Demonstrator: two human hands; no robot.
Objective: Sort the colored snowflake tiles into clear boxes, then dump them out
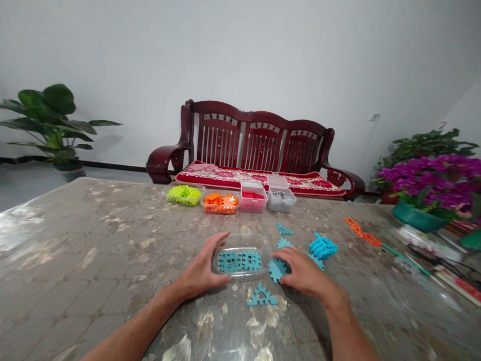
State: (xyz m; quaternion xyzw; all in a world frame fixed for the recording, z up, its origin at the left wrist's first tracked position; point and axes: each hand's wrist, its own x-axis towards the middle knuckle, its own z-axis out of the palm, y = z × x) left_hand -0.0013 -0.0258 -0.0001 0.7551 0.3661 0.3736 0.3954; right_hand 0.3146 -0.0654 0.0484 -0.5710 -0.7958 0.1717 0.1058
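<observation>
A clear plastic container (244, 275) stands on the table in front of me with teal interlocking building pieces (250, 260) in it. My left hand (205, 265) grips its left end, thumb along the near side and fingers at the far side. Just right of the container, my right hand (302, 271) has thumb and fingers closed on a round-edged teal building piece (277, 271). A toothed teal piece with an arch (262, 296) lies nearer to me. Beyond my right hand are a triangular teal piece (283, 229) and a bright blue pile of pieces (323, 246).
At the table's far side stand tubs of yellow-green pieces (184, 194), orange pieces (216, 202), red pieces (253, 197) and grey pieces (281, 198). An orange-and-green stick-like item (363, 233), glasses (443, 258) and a purple flower pot (419, 215) are at right.
</observation>
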